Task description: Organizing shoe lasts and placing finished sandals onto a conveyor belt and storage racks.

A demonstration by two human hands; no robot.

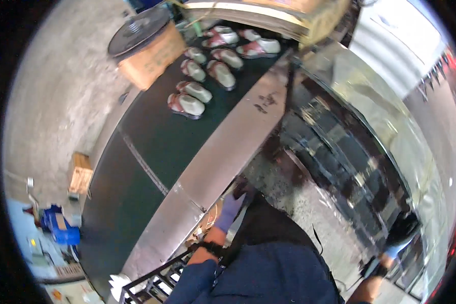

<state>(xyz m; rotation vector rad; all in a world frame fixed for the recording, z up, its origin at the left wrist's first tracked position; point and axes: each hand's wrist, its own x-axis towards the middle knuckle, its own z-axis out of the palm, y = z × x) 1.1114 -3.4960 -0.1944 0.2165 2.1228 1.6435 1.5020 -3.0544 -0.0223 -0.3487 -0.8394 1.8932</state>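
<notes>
My left hand (233,203), in a pale purple glove with dark fingers, hangs beside the conveyor's metal edge, close to my dark trousers. Its fingers blur into the dark there, and I cannot see anything held. On the right my right hand (403,229), in a black glove with a light blue cuff, is over the dark slatted rack (339,152). Black on black hides its fingers, so its grip does not show. Several white and reddish-brown shoes (221,75) stand on the dark green conveyor belt (152,162) at the far end.
A broad metal rail (213,152) borders the belt. Clear plastic sheeting (395,121) lies along the rack's outer side. A cardboard box (154,58) with a black round top stands beyond the belt, and a wooden box (80,175) at left. A black metal frame (157,281) is near my left forearm.
</notes>
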